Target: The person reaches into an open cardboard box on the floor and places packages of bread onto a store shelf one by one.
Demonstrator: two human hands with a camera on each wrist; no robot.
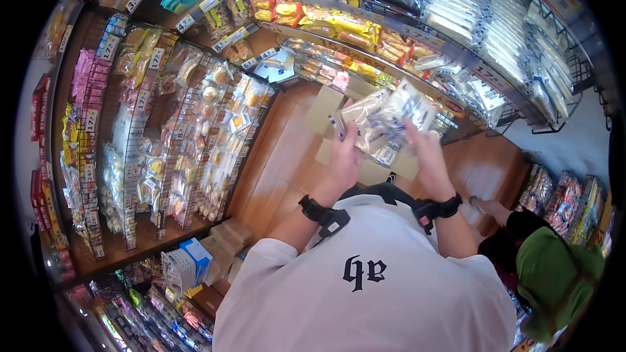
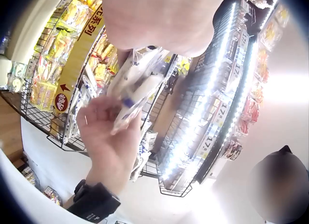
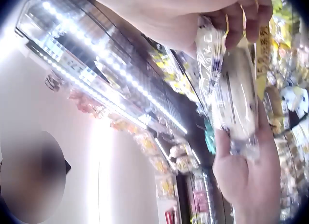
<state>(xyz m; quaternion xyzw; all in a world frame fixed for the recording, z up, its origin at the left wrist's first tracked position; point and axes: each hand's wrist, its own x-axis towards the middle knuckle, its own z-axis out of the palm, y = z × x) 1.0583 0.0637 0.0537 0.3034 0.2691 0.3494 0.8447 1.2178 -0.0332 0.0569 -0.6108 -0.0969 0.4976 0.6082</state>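
Note:
Clear-wrapped packets of pale bread (image 1: 364,117) with blue print are between both hands, above an open cardboard box (image 1: 324,112). My left hand (image 1: 344,160) grips the packets from the left side. In the right wrist view, its thumb and palm are against a long wrapped loaf (image 3: 236,96). My right hand (image 1: 427,156), blurred in the head view, holds a raised packet (image 1: 411,105) on the right. In the left wrist view the fingers of the right hand (image 2: 108,132) curl at a blue-marked packet (image 2: 137,98).
A wire shelf with rows of white packets (image 1: 479,23) rises ahead on the right. Hanging racks of snacks (image 1: 212,137) line the left. A person in green (image 1: 554,274) is close at my right. A white basket (image 1: 182,267) sits at lower left, beside cardboard boxes (image 1: 225,248).

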